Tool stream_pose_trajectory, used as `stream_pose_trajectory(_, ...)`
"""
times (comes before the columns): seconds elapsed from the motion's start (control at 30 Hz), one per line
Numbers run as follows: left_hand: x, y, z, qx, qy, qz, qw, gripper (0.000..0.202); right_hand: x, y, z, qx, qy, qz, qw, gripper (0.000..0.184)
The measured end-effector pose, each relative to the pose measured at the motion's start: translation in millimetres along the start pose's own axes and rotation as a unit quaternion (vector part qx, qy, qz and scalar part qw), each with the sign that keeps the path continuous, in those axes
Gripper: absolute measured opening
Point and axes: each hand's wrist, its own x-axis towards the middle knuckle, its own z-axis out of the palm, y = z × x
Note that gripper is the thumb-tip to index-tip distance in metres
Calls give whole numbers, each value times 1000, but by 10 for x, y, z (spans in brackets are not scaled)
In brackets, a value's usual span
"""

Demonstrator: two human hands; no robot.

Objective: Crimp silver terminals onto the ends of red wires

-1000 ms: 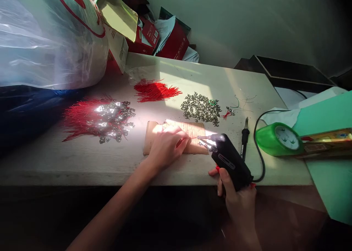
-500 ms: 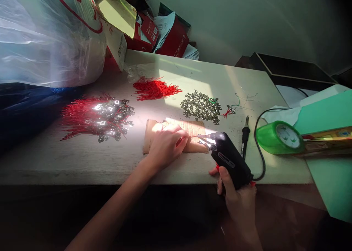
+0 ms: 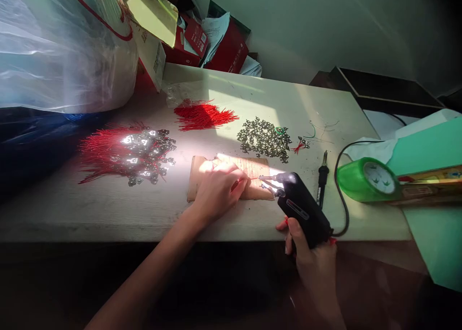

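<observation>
My left hand (image 3: 220, 191) rests on a piece of brown cardboard (image 3: 198, 180), its fingertips pinching a thin red thread (image 3: 254, 178). My right hand (image 3: 310, 253) grips a black corded tool with twin metal prongs (image 3: 303, 208), and the prong tips sit at the thread's end, close to my left fingers. Farther up the table lie a bunch of loose red threads (image 3: 202, 117) and a heap of small metal charms (image 3: 265, 139). At the left, red tassels joined to metal charms (image 3: 126, 151) form a pile.
A black-handled soldering iron (image 3: 323, 178) stands right of the tool, with a black cable (image 3: 341, 190) beside it. A green tape roll (image 3: 368, 179) sits past the table's right end. A large plastic bag (image 3: 61, 46) looms at left; boxes and papers (image 3: 216, 43) fill the back.
The whole view has shifted slightly, with the table sitting a little higher in the frame. Both hands keep the same hold and pose.
</observation>
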Motion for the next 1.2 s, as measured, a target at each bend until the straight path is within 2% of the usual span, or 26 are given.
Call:
stream_pose_trajectory(0.43, -3, -8, 6, -11, -1, -6, 1000, 23, -2, -2, 17, 5, 3, 35, 999, 60)
stream_pose_trajectory(0.67, 1, -13, 16, -21, 4, -2, 1000, 23, -73, -187, 36, 4, 20, 76, 997, 59)
stream_pose_trajectory(1.0, -3, 3, 7, -22, -6, -11, 1000, 23, -81, -217, 49, -2, 22, 38, 999, 56)
stream_pose_trajectory(1.2, -3, -5, 12, -12, -2, -9, 1000, 22, -57, -121, 69, 28, 35, 24, 999, 56)
